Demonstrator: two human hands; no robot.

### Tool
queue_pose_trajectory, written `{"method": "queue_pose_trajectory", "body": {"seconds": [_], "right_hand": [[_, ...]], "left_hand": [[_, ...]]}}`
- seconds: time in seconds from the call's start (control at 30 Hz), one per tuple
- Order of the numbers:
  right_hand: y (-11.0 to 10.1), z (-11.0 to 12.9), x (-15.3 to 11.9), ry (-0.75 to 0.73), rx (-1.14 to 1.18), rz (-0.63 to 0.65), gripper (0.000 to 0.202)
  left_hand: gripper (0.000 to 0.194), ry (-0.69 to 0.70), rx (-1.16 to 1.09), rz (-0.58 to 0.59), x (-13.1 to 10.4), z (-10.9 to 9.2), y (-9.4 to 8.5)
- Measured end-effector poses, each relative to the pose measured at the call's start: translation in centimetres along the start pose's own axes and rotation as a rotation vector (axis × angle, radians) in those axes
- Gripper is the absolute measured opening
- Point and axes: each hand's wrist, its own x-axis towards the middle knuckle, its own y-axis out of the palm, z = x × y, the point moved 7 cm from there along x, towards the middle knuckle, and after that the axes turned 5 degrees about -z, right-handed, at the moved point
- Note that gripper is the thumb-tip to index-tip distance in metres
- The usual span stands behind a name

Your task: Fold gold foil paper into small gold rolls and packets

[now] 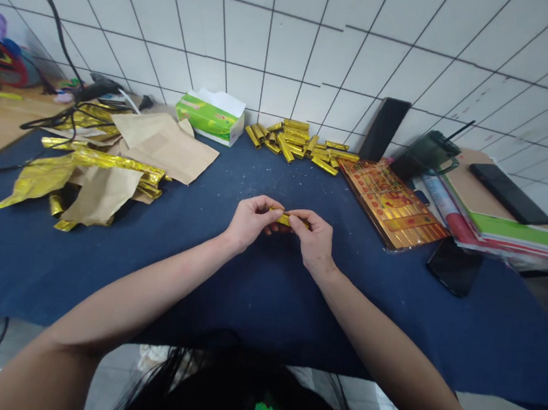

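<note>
Both hands meet over the middle of the blue-covered table (256,281). Between them is a small gold roll (283,219). My left hand (253,221) pinches its left end with thumb and fingers, and my right hand (314,235) grips the right end. The fingers partly hide the roll. Beyond the hands, a loose pile of shiny gold rolls (298,141) lies near the tiled wall. To the right sits a flat stack of orange and gold printed sheets (394,208) in clear wrap.
Crumpled gold foil (44,177) and brown paper (167,145) lie at the left with black cables. A green tissue box (209,117) stands at the back. At the right are a dark cup (423,157), notebooks (520,236) and a phone (454,266).
</note>
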Motion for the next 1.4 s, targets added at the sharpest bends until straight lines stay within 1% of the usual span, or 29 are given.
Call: {"method": "queue_pose_trajectory", "body": {"seconds": [0.1, 0.13, 0.2, 0.27, 0.4, 0.47, 0.53, 0.6, 0.7, 0.83, 0.9, 0.93, 1.03, 1.13, 1.23, 1.3, 1.4], "right_hand": [[-0.5, -0.2, 0.3, -0.014, 0.010, -0.065, 0.010], [-0.7, -0.2, 0.4, -0.025, 0.009, -0.085, 0.010], [-0.8, -0.1, 0.4, -0.052, -0.003, -0.106, 0.011], [-0.7, 0.3, 0.3, -0.083, -0.027, -0.089, 0.010], [-0.1, 1.2, -0.1, -0.172, -0.089, -0.016, 0.012], [-0.1, 1.3, -0.2, -0.185, -0.110, -0.012, 0.012], [-0.3, 1.0, 0.0, -0.173, -0.113, -0.038, 0.012], [-0.5, 0.6, 0.2, -0.159, -0.097, -0.063, 0.012], [-0.5, 0.5, 0.2, -0.157, -0.089, -0.064, 0.013], [-0.2, 1.4, -0.2, -0.214, -0.155, -0.030, 0.013], [0.0, 1.9, -0.4, -0.249, -0.194, -0.002, 0.014], [0.1, 2.0, -0.5, -0.262, -0.214, 0.009, 0.014], [0.3, 2.0, -0.6, -0.273, -0.255, 0.021, 0.015], [0.2, 1.9, -0.6, -0.259, -0.256, 0.008, 0.017], [0.2, 2.0, -0.7, -0.278, -0.268, 0.008, 0.017], [0.4, 2.5, -0.9, -0.337, -0.295, 0.013, 0.017], [0.6, 3.5, -1.4, -0.469, -0.343, 0.025, 0.017]], "left_hand": [[0.030, 0.086, 0.014, -0.013, -0.2, -0.5, 0.0], [0.032, 0.119, 0.025, -0.029, -0.2, -0.6, -0.1], [0.028, 0.157, 0.044, -0.056, -0.2, -0.8, -0.3], [0.025, 0.162, 0.032, -0.069, -0.2, -0.7, -0.4], [0.026, 0.149, -0.003, -0.083, 0.1, -0.5, -0.6], [0.025, 0.156, -0.011, -0.078, 0.1, -0.5, -0.5], [0.022, 0.171, -0.013, -0.070, 0.1, -0.6, -0.5], [0.021, 0.182, 0.021, -0.061, 0.0, -0.6, -0.5], [0.019, 0.192, 0.125, -0.070, 0.0, -0.4, -0.7], [0.012, 0.284, 0.272, -0.102, -0.1, -0.7, -1.0], [0.011, 0.328, 0.322, -0.101, -0.1, -1.0, -1.0], [0.012, 0.329, 0.331, -0.099, -0.1, -1.1, -1.0], [0.015, 0.245, 0.272, -0.095, 0.1, -1.0, -1.1], [0.028, 0.132, 0.112, -0.089, 0.3, -0.8, -1.0], [0.031, 0.013, -0.028, -0.093, 0.4, -0.3, -0.8], [0.028, -0.058, -0.094, -0.113, 0.3, 0.1, -0.7], [0.023, -0.105, -0.156, -0.137, 0.2, 0.5, -0.8]]}}
